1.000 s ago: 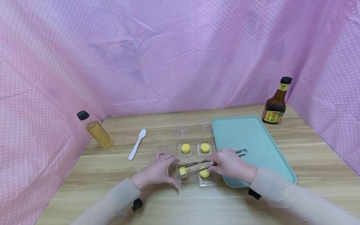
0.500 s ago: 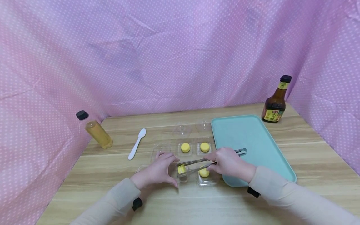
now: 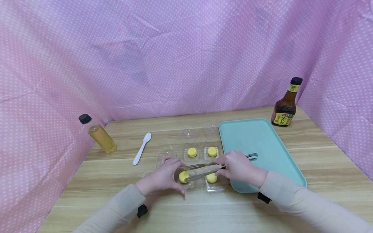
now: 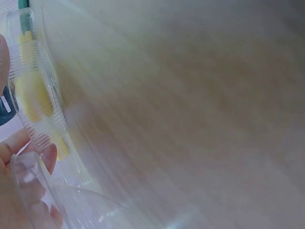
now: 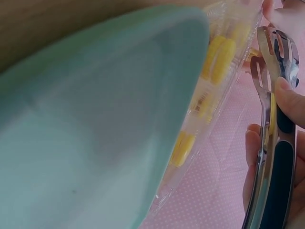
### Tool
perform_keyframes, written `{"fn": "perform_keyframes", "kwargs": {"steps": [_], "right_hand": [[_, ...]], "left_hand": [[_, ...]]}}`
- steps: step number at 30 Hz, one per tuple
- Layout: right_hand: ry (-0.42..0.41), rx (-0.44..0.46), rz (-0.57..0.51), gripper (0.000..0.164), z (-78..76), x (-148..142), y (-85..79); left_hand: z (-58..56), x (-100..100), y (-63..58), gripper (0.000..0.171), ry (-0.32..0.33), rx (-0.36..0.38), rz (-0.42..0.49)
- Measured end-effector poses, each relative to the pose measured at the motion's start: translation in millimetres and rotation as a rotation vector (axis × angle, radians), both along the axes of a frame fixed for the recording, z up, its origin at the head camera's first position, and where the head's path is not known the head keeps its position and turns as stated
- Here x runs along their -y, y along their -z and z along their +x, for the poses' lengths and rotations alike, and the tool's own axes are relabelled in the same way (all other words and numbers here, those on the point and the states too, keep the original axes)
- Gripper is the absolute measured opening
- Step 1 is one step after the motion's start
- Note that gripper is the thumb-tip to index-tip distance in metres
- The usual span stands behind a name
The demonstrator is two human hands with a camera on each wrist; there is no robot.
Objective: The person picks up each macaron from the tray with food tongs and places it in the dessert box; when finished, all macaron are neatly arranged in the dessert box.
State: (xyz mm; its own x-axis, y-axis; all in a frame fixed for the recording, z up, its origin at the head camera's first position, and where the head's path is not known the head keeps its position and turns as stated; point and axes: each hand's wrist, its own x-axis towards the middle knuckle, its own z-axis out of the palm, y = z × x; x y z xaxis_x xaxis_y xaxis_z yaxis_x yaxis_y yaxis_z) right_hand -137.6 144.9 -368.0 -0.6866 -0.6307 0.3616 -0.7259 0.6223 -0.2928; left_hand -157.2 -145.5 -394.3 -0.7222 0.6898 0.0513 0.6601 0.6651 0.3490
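My left hand [image 3: 163, 176] steadies a clear plastic box [image 3: 190, 185], its thumb and fingers on opposite sides, as the left wrist view shows. A yellow macaron [image 3: 183, 177] lies in that box. With my right hand [image 3: 239, 170] I grip metal tongs [image 5: 280, 183] by their dark-sided handle. The tongs' slotted tips are apart; the near one overlaps the macaron's right edge in the head view. Another macaron [image 3: 211, 178] sits in a box just right, partly behind the tongs. Two more macarons, the back left one [image 3: 192, 152] and the back right one [image 3: 212, 151], rest in boxes behind.
Clear lids [image 3: 188, 133] stand up at the back, others lie left by the left hand. A pale green tray [image 3: 247, 136] is under the right hand. A white spoon [image 3: 142, 149], a bottle of yellow liquid [image 3: 102, 139] and a brown sauce bottle [image 3: 285, 110] stand around.
The macaron at the tongs has gone from tilted on its side to lying flatter in the box, shifted left. The tongs' tips have spread apart from it; the left hand stays still.
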Motion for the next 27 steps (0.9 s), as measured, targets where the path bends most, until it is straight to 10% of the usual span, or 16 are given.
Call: {"fn": "perform_keyframes", "kwargs": {"steps": [27], "right_hand": [[0.223,0.322,-0.097,0.058,-0.5,-50,-10.1]], "left_hand": [[-0.7,0,-0.5,0.081,-0.015,0.057,-0.005]]}}
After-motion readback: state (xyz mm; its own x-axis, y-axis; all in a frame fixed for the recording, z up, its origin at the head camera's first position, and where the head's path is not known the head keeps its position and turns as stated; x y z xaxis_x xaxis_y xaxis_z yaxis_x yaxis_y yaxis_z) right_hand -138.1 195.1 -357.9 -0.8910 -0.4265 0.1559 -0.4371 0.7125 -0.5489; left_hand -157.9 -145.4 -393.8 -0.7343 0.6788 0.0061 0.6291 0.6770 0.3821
